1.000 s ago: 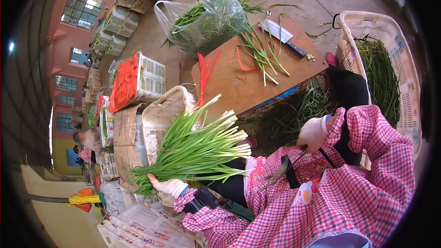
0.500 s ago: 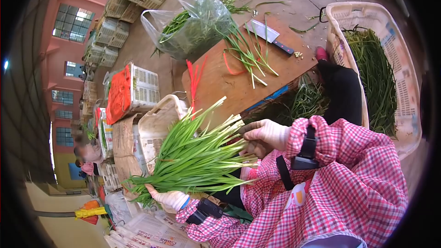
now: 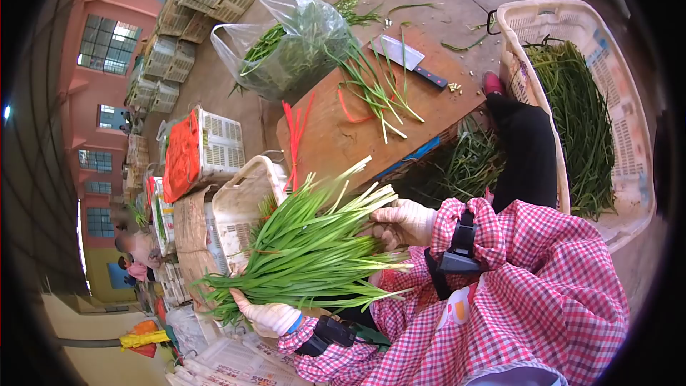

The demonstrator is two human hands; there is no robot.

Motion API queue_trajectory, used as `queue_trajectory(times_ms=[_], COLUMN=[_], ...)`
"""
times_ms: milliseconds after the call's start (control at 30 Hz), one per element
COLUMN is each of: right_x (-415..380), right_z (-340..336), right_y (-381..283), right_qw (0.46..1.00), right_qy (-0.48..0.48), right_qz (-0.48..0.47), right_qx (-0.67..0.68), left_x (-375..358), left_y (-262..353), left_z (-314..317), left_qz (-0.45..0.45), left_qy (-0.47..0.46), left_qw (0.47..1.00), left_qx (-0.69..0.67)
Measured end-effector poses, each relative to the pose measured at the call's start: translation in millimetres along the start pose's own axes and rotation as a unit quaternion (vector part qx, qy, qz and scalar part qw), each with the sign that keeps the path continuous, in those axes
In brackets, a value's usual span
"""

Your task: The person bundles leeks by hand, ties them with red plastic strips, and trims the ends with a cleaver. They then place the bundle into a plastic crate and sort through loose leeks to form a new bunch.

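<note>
A large loose bunch of garlic chives [image 3: 307, 257], green with pale cut ends, lies across my lap with its stems fanned out. My left hand [image 3: 266, 313], in a whitish glove with bare fingertips, is wrapped round the leafy end, its fingers partly hidden beneath the leaves. My right hand [image 3: 406, 221], also gloved, closes with thumb and fingers on some pale stem ends at the bunch's right side. Beyond the bunch, red ties [image 3: 294, 136] lie at the edge of a wooden board [image 3: 336, 125].
On the board are a cleaver [image 3: 400, 52] and some loose stalks [image 3: 379, 96]. A plastic bag [image 3: 289, 53] of greens stands behind it. At right is a large crate [image 3: 532, 78] of leaves; at left, another crate [image 3: 236, 221] and a red cloth [image 3: 182, 161].
My right hand has shifted slightly left and down along the stem ends. My left hand keeps its hold on the leafy end. The view has moved a little.
</note>
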State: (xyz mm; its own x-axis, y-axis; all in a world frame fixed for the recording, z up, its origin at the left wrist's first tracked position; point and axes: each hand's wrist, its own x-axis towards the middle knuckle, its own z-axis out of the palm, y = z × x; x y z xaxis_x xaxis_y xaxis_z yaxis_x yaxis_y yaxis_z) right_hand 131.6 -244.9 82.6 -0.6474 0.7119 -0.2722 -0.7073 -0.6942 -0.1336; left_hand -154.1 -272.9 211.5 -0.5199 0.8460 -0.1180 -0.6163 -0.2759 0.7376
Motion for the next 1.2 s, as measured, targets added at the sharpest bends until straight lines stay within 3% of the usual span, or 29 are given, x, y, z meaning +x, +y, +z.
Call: queue_trajectory(times_ms=[133, 167, 233, 267, 433, 567, 700, 800, 900, 967, 1033, 1067, 1167, 1200], right_x=[8, 6, -3, -2, -6, -2, -8, -25, -45, -53, -63, -74, -84, -88], right_z=[-5, -3, 5, 0, -3, -8, -12, -22, -27, -36, -44, -41, -47, -44], right_y=[7, 7, 5, 9, 14, 21, 17, 6, -10, -25, -39, -51, -73, -82], right_qw=[0.999, 0.999, 0.992, 0.993, 0.992, 0.985, 0.977, 0.997, 0.991, 0.968, 0.952, 0.931, 0.786, 0.667], right_qy=[0.024, 0.023, 0.1, 0.093, 0.115, 0.17, 0.181, -0.053, -0.131, -0.227, -0.22, -0.155, -0.107, -0.097], right_qz=[-0.018, -0.018, -0.015, -0.035, -0.034, -0.018, 0.006, 0.039, 0.01, 0.029, 0.127, 0.144, 0.217, 0.211], right_qx=[0.013, 0.013, -0.069, -0.071, -0.026, -0.015, -0.11, 0.032, -0.024, -0.102, -0.17, -0.297, -0.569, -0.708], left_x=[-3, -4, -3, -1, 5, 5, 7, 10, 22, 26, 28, 29, 34, 33], left_y=[-7, -8, -9, -8, -20, -26, -24, -19, -13, -11, -11, -11, -10, -9], left_z=[10, 16, 22, 23, 30, 31, 26, 26, 15, 11, 11, 10, 1, 1], left_qz=[-0.009, -0.008, -0.007, -0.013, -0.006, -0.023, -0.032, -0.022, -0.011, 0.017, 0.028, 0.04, 0.047, 0.047], left_qy=[-0.013, 0.019, 0.051, 0.035, 0.065, 0.039, 0.025, -0.002, 0.033, 0.057, 0.075, 0.093, 0.092, 0.094], left_qw=[0.999, 0.999, 0.998, 0.998, 0.995, 0.997, 0.999, 0.998, 0.999, 0.995, 0.993, 0.99, 0.99, 0.99], left_qx=[0.032, 0.035, 0.038, 0.041, 0.07, 0.054, 0.034, 0.062, 0.041, 0.077, 0.087, 0.097, 0.1, 0.099])
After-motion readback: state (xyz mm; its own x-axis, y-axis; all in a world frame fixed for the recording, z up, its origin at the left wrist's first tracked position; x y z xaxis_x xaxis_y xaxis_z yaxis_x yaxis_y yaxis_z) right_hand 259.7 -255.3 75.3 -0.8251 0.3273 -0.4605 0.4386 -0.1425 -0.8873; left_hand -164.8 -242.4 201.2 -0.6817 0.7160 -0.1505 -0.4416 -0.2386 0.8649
